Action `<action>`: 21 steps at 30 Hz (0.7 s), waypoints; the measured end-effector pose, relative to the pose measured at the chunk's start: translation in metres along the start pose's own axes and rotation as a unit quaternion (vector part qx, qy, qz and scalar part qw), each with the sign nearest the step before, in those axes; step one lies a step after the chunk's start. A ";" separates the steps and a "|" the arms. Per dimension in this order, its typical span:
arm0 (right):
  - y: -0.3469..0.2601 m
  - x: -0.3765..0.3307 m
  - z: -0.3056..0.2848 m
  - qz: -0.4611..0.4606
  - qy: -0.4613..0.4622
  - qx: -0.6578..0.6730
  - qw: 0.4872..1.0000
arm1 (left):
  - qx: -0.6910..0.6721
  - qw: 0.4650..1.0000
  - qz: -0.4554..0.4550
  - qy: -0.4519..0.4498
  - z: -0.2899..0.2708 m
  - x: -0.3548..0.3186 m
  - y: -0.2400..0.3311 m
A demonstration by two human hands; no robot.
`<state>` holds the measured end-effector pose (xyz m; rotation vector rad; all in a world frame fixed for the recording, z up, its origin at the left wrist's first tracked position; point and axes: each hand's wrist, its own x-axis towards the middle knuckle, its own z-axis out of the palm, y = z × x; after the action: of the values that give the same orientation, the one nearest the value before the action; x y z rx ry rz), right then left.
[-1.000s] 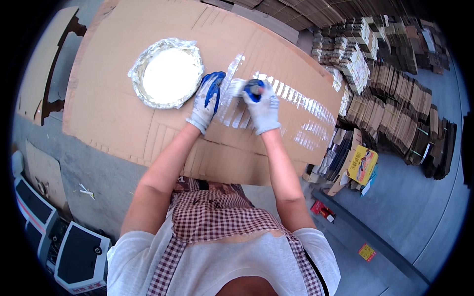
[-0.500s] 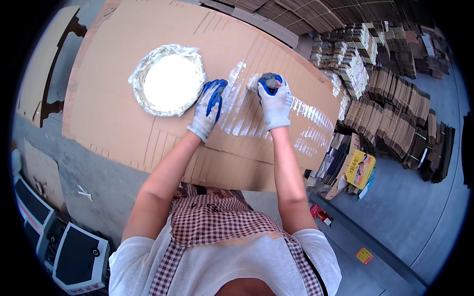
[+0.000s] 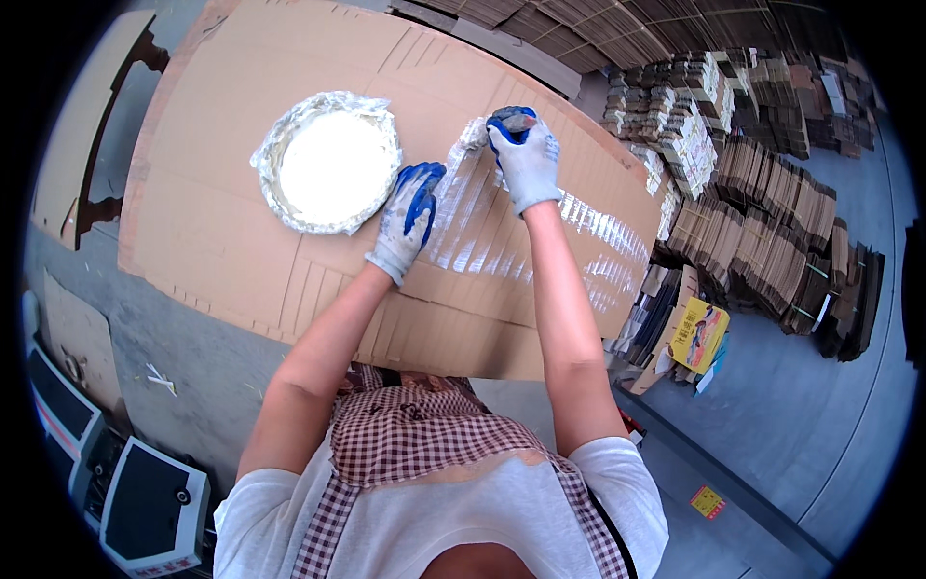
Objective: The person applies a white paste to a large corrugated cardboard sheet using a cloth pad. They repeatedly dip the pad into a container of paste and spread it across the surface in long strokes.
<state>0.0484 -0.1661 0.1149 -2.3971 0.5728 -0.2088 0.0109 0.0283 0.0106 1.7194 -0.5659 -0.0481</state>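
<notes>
A large flat cardboard sheet (image 3: 222,222) lies in front of me, streaked with wet white glue (image 3: 482,222) across its right half. My left hand (image 3: 407,220), in a white glove with blue palm, rests flat on the sheet beside a foil-lined bowl of white glue (image 3: 330,162). My right hand (image 3: 521,154), gloved the same way, is closed around a small applicator (image 3: 509,123) pressed to the far end of the glue streaks. Most of the applicator is hidden by the fingers.
Stacks of folded cardboard (image 3: 762,183) fill the floor at the right, with a yellow box (image 3: 699,333) nearer me. More cardboard pieces (image 3: 87,145) lie at the left. Grey machines (image 3: 145,502) stand at the lower left. The floor is grey concrete.
My right hand has moved away from me along the sheet, up toward its far edge, leaving more white streaks. My left hand has stayed pressed flat by the bowl.
</notes>
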 end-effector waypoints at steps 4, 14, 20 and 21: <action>0.002 0.008 0.002 0.050 -0.029 0.023 0.998 | 0.009 1.000 0.006 0.010 0.000 0.001 -0.001; -0.020 -0.017 -0.020 0.092 -0.037 -0.014 0.995 | 0.001 1.000 0.005 0.019 -0.002 -0.001 0.000; 0.010 -0.025 -0.011 0.022 -0.031 -0.123 0.992 | 0.003 1.000 0.013 0.008 0.000 0.001 0.001; 0.010 -0.023 -0.018 0.055 -0.049 -0.141 0.987 | 0.003 1.000 0.010 0.009 0.001 0.000 0.000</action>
<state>0.0191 -0.1723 0.1226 -2.6196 0.7265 0.0403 0.0111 0.0276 0.0109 1.7184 -0.5693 -0.0168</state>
